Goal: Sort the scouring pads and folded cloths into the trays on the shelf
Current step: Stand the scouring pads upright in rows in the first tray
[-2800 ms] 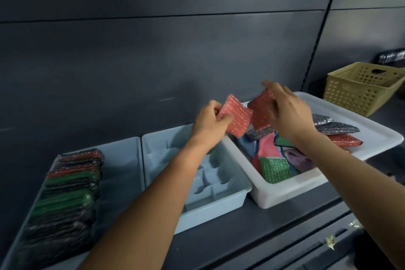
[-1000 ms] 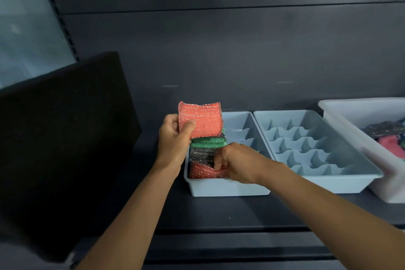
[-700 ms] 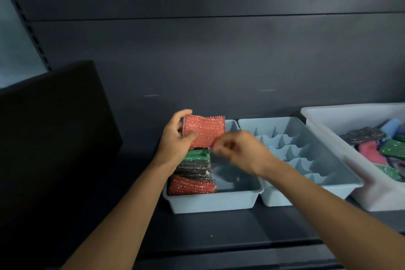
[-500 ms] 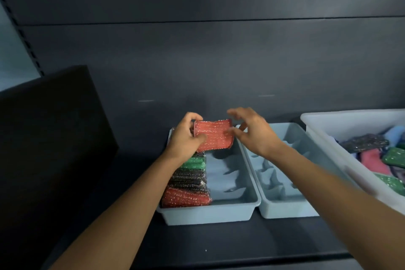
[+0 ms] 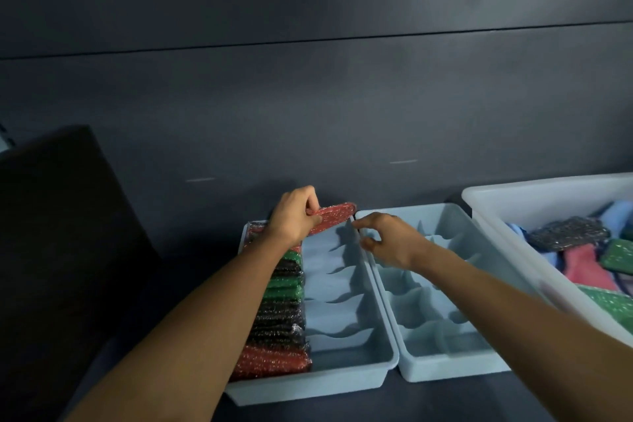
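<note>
2 blue trays (image 5: 308, 390), 1 white tub (image 5: 548, 187) sit on dark shelf (image 5: 445, 402).

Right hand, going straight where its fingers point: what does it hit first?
Probably the red scouring pad that the left hand pinches over the left tray's far end. The right hand points left at its right end; depth is unclear.

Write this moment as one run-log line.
left hand: grips red pad at back of left tray | right hand: holds nothing
</note>
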`<state>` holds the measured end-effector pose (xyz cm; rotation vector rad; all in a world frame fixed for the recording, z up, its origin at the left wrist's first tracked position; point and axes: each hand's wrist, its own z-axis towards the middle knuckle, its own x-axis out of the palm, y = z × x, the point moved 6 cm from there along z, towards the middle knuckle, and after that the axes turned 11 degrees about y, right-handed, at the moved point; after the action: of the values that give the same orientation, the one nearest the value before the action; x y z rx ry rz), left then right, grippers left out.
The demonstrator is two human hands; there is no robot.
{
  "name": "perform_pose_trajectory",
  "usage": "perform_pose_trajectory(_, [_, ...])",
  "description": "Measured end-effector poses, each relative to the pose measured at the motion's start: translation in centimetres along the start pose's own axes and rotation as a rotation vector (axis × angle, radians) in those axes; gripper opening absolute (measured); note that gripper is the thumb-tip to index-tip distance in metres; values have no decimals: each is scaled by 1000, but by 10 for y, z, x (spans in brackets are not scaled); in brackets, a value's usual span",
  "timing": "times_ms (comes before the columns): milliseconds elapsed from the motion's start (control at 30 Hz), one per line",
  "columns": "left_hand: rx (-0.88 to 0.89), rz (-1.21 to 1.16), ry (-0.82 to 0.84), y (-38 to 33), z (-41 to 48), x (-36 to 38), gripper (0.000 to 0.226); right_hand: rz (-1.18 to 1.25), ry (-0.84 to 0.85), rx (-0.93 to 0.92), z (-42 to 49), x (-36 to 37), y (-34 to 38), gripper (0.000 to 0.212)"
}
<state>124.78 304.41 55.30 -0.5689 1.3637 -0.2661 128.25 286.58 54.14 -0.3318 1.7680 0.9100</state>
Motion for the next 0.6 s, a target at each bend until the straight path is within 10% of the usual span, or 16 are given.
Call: perform_pose_trajectory(600, [23,676,113,-24,11,27,41,61,-5,-42,-31,-13,-23,42])
